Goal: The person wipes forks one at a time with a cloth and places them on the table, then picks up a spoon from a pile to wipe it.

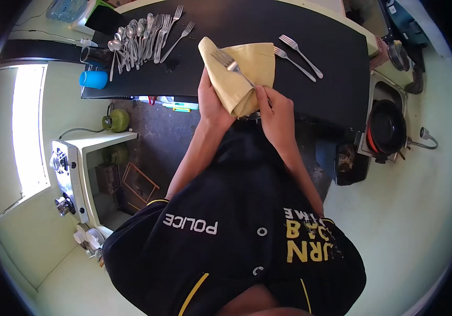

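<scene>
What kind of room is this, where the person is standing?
It looks like a kitchen, probably a home one: a sink holding a black pan, a white stove near the window, and many spoons and forks on the dark counter.

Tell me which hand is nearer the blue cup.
Left. The left hand, holding the cloth, is to the right of the blue cup; the right hand, on the handle of the fork, is farther right.
</scene>
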{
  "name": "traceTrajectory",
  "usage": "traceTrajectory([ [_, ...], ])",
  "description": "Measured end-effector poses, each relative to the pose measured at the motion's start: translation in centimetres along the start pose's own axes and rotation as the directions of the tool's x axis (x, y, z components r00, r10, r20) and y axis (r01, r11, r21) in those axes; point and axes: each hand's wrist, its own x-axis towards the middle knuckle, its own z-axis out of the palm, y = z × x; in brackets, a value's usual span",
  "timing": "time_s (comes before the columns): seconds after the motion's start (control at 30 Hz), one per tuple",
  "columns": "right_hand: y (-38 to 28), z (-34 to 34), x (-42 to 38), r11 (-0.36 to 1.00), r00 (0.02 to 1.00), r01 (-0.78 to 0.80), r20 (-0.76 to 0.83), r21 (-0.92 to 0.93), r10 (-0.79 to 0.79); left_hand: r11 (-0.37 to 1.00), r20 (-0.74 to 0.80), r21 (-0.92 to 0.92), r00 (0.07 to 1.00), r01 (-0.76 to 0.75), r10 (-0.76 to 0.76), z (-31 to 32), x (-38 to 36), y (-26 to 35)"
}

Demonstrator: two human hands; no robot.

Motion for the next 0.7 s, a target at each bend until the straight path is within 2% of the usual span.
traceTrajectory([
  [0.07, -0.2, -0.5, -0.6, 0.997, 1.0, -0.016, 0.012, -0.079, 0.017, 1.0, -0.026, 0.018, 1.0, 0.007, -0.007, 0.5, -0.2, 0.4],
  [0.17, 0.1, -1.8, -1.8, 0.997, 0.997, -0.062, 0.052, -0.046, 0.064, 1.0, 0.022, 0.028, 1.0, 0.01, -0.01, 0.9, -0.7, 0.6],
  [0.27, 1.4, -2.9, -2.5, 0.989, 0.994, -0.086, 0.051, -0.116, 0.093, 0.991, -0.04, 0.084, 0.993, -0.109, 0.113, 0.5, 0.3, 2.1],
  [0.3, 2.1, -3.6, -2.8, 0.994, 0.994, -0.091, 0.054, -0.068, 0.095, 0.984, -0.048, 0.111, 0.988, -0.142, 0.148, 0.0, 0.4, 2.8],
  [0.33, 2.9, -4.3, -3.1, 0.995, 0.994, -0.094, 0.058, -0.017, 0.095, 0.932, -0.065, 0.294, 0.968, -0.215, 0.243, -0.3, 0.2, 3.4],
  [0.4, 2.8, -5.7, -3.4, 0.985, 0.987, -0.142, 0.092, 0.097, 0.133, 0.972, 0.085, 0.103, 0.975, -0.212, 0.204, -2.5, 0.5, 4.9],
  [0.43, 2.5, -5.7, -3.2, 0.977, 0.99, -0.134, 0.07, 0.164, 0.124, 0.775, 0.108, 0.545, 0.944, -0.319, 0.312, -3.3, 0.3, 4.6],
  [0.47, 2.2, -5.5, -3.0, 0.965, 0.992, -0.125, 0.047, 0.23, 0.118, 0.39, 0.179, 0.856, 0.903, -0.339, 0.392, -4.1, 0.3, 4.2],
  [0.5, 1.8, -5.2, -2.7, 0.949, 0.993, -0.114, 0.023, 0.295, 0.113, 0.449, 0.193, 0.822, 0.913, -0.35, 0.359, -4.8, 0.4, 3.6],
  [0.57, -0.2, -4.2, -1.7, 0.96, 0.999, -0.045, 0.015, 0.276, 0.043, 0.563, 0.22, 0.747, 0.93, -0.354, 0.293, -6.1, 0.8, 2.3],
  [0.6, -1.7, -3.7, -1.2, 0.964, 0.999, -0.032, 0.016, 0.263, 0.029, 0.953, 0.223, 0.248, 0.967, -0.176, 0.121, -6.8, 1.0, 1.8],
  [0.63, -2.7, -3.0, -0.8, 0.968, 1.0, -0.019, 0.018, 0.25, 0.015, 0.934, 0.322, -0.33, 0.946, 0.135, -0.023, -6.8, 1.2, 1.5],
  [0.7, -3.1, -1.3, 0.2, 0.97, 0.978, 0.198, -0.088, 0.141, -0.187, 0.98, 0.219, -0.187, 0.976, 0.06, -0.018, -6.1, 1.0, 1.0],
])
